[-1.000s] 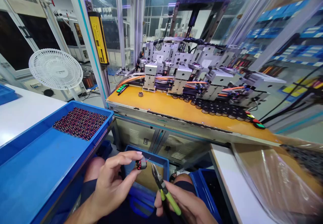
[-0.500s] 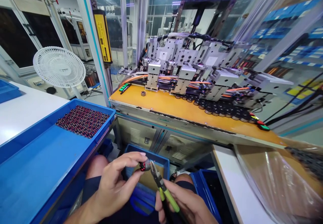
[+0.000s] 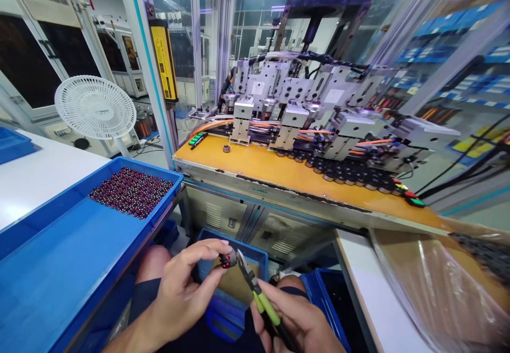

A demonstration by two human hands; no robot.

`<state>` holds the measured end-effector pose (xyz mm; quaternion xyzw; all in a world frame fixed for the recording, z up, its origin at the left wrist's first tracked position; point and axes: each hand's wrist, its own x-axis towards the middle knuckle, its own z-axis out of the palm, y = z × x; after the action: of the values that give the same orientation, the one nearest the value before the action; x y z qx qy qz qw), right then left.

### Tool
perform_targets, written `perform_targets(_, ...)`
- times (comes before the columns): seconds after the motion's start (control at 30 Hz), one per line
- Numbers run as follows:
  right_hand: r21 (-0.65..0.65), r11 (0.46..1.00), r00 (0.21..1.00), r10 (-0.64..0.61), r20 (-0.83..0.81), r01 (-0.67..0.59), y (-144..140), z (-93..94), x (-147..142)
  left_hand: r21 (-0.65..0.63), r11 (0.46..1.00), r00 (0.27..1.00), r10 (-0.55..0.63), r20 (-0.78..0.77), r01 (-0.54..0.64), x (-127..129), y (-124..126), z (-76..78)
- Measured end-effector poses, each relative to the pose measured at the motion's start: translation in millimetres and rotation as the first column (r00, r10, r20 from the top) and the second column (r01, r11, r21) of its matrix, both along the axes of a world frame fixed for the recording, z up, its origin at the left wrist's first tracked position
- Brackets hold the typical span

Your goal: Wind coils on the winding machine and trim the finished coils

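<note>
Between thumb and fingertips, my left hand [image 3: 179, 294] pinches a small round part [image 3: 228, 259], with a grey rim and a black side dotted with red. My right hand [image 3: 298, 313] is wrapped round the green-and-black handles of a pair of cutting pliers [image 3: 249, 277]. The tips of the pliers point up and stand close beside the part's grey side; whether they touch it I cannot tell. Below both hands, a blue bin [image 3: 261, 260] with a brown bottom sits between the knees.
At left, a long blue tray [image 3: 79, 257] holds many small red-dotted parts [image 3: 131, 191] at its far end. An orange-topped bench [image 3: 274, 170] ahead carries a metal machine [image 3: 292, 114] and a row of black round parts [image 3: 350, 175]. Clear plastic wrapping [image 3: 438, 278] lies at right.
The pliers have drawn slightly right and down, and their handles have swung right. The round part has turned a little in my left hand, showing more of its grey side.
</note>
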<state>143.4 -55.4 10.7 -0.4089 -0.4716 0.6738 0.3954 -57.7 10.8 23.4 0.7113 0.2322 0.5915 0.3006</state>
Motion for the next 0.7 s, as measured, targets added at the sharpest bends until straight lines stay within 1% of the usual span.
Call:
perform_targets(0.07,0.129,0.99,0.998,-0.06,-0.001,0.06,-1,-11.6,2,-0.027,1.0,1.0,0.004,0.013,-0.004,-1,-1,-0.5)
perform_targets(0.1,0.199,0.976,0.995,-0.094,0.01,0.091,-2,-16.0,3,-0.056,0.998,1.0,0.004,0.026,-0.002,-2,-1,-0.5)
perform_targets(0.17,0.328,0.937,0.983,-0.159,0.091,0.121,-2,-19.2,7,-0.178,0.984,0.998,-0.012,0.067,0.023,-4,1,-1.0)
perform_targets(0.2,0.386,0.916,0.965,-0.192,0.177,0.111,1,-17.1,10,-0.271,0.961,0.994,-0.022,0.105,0.05,-5,2,-1.7)
perform_targets(0.23,0.45,0.89,0.932,-0.225,0.285,0.077,6,-12.5,14,-0.375,0.923,0.987,-0.024,0.159,0.083,-7,4,-3.0)
perform_targets(0.27,0.514,0.857,0.874,-0.271,0.404,0.028,14,-5.6,18,-0.476,0.872,0.975,-0.009,0.222,0.116,-8,6,-5.1)
perform_targets(0.3,0.578,0.815,0.795,-0.333,0.507,-0.027,26,3.3,23,-0.567,0.81,0.959,0.02,0.282,0.15,-9,8,-7.8)
perform_targets(0.37,0.689,0.711,0.606,-0.489,0.627,-0.141,62,24.1,36,-0.704,0.682,0.927,0.103,0.361,0.199,-11,11,-14.7)
perform_targets(0.4,0.742,0.645,0.523,-0.576,0.628,-0.181,85,34.3,44,-0.751,0.628,0.917,0.143,0.371,0.206,-13,11,-18.2)
perform_targets(0.43,0.769,0.603,0.415,-0.657,0.63,-0.213,111,43.5,52,-0.782,0.588,0.912,0.175,0.371,0.206,-14,9,-21.4)
perform_targets(0.47,0.756,0.611,0.261,-0.71,0.654,-0.234,138,50.9,60,-0.803,0.561,0.91,0.196,0.366,0.202,-16,7,-23.8)
perform_targets(0.5,0.758,0.616,0.194,-0.734,0.651,-0.215,165,56.0,67,-0.815,0.546,0.909,0.214,0.359,0.193,-20,4,-25.4)
perform_targets(0.53,0.759,0.619,0.154,-0.745,0.649,-0.201,191,58.6,74,-0.824,0.537,0.909,0.231,0.348,0.179,-24,0,-26.0)
perform_targets(0.6,0.754,0.63,0.1,-0.751,0.652,-0.186,235,56.1,83,-0.843,0.522,0.916,0.263,0.303,0.129,-39,-7,-25.1)
perform_targets(0.63,0.752,0.632,0.086,-0.752,0.654,-0.186,252,51.6,86,-0.855,0.509,0.921,0.282,0.269,0.094,-49,-11,-23.9)
perform_targets(0.7,0.757,0.625,0.077,-0.759,0.646,-0.191,275,39.0,91,-0.878,0.478,0.922,0.34,0.186,0.002,-75,-15,-21.2)
